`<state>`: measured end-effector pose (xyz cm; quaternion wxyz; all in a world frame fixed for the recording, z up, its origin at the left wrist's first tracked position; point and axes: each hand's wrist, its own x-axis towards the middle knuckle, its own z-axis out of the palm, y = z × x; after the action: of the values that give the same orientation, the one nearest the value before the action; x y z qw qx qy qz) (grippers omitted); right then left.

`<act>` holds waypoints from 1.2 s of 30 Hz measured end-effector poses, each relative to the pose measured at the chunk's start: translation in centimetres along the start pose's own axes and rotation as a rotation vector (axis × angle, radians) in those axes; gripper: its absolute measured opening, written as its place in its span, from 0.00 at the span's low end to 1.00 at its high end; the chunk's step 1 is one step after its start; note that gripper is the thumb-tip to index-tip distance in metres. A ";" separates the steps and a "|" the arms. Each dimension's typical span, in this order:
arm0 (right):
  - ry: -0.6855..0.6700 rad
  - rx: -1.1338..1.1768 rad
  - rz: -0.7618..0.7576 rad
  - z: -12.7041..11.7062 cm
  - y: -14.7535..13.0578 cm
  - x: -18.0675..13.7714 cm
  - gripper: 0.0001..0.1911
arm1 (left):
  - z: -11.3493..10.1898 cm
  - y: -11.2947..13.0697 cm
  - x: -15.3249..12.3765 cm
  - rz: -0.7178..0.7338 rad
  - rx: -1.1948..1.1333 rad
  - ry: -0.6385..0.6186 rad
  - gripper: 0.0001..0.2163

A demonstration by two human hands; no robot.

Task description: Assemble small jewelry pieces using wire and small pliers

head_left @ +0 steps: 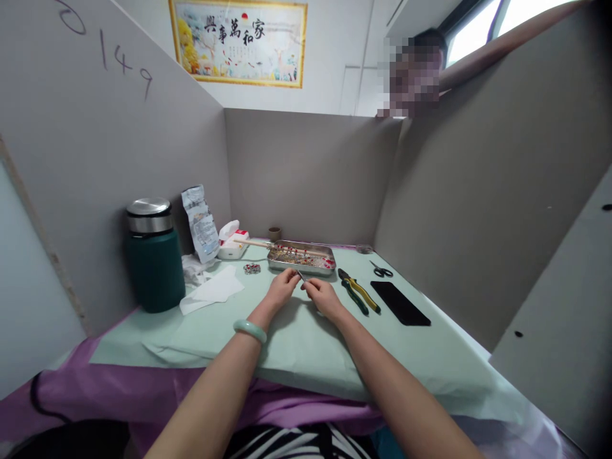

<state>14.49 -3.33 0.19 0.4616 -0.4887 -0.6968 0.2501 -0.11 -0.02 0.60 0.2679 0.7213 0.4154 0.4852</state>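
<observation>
In the head view my left hand (283,287), a green bangle at its wrist, is closed in a pinch over the table. What its fingertips hold is too small to make out. My right hand (325,298) is closed on a slim metal tool (301,276), perhaps tweezers, whose tip reaches toward the left fingertips. Just beyond both hands lies a metal tray (302,270) with small red and gold beads or pieces in it and a thin stick resting across its left side. Left of it sits a small pile of red and silver pieces (252,269).
Right of my hands lie pliers (359,292), a black phone (400,303) and scissors (382,271). On the left stand a green flask (155,268), a silver pouch (199,223), a tissue pack (233,245) and white paper (215,290). Partitions enclose the table; a person leans over the right one.
</observation>
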 end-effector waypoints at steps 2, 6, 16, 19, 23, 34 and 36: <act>-0.006 0.005 0.009 0.0 0.0 0.0 0.15 | -0.1 -0.1 0.0 0.004 0.035 -0.002 0.09; 0.008 0.018 0.028 -0.1 0.0 0.0 0.15 | -0.3 0.1 -0.1 0.016 0.078 -0.024 0.10; 0.017 -0.017 0.011 -0.1 0.0 0.0 0.14 | -0.4 -0.2 0.0 0.003 0.018 -0.107 0.12; 0.032 -0.095 -0.030 0.0 0.0 -0.1 0.15 | -0.4 -0.7 0.2 0.003 0.006 -0.114 0.13; 0.069 -0.230 -0.107 0.2 0.5 -0.3 0.16 | -0.5 -0.9 0.3 -0.025 0.010 -0.124 0.14; 0.030 -0.230 -0.071 0.2 0.8 0.0 0.16 | -0.6 0.1 -0.3 -0.151 -0.044 -0.180 0.14; -0.010 -0.187 -0.031 0.1 0.7 0.1 0.16 | -0.7 0.1 -0.3 -0.166 -0.059 -0.194 0.13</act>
<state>14.68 -2.95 -0.38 0.4144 -0.5175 -0.7269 0.1790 -0.73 -0.36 0.83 0.3671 0.7198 0.4312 0.4015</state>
